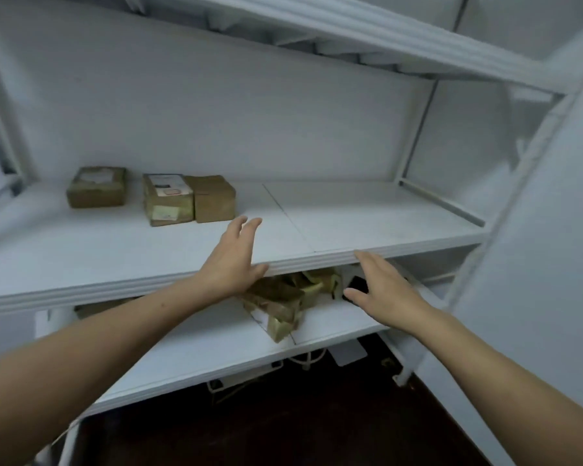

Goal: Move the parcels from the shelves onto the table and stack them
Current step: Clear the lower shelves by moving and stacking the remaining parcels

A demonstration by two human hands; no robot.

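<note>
No writing is legible. White labels on the left parcel (96, 187) and middle parcel (168, 200) are blurred.

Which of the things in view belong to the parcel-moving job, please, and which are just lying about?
Part of the job:
left parcel
labelled parcel
plain parcel touching it
parcel heap on the lower shelf
left hand and right hand, both holding nothing

Just lying about:
black object by the right hand
white cable below the shelves
</note>
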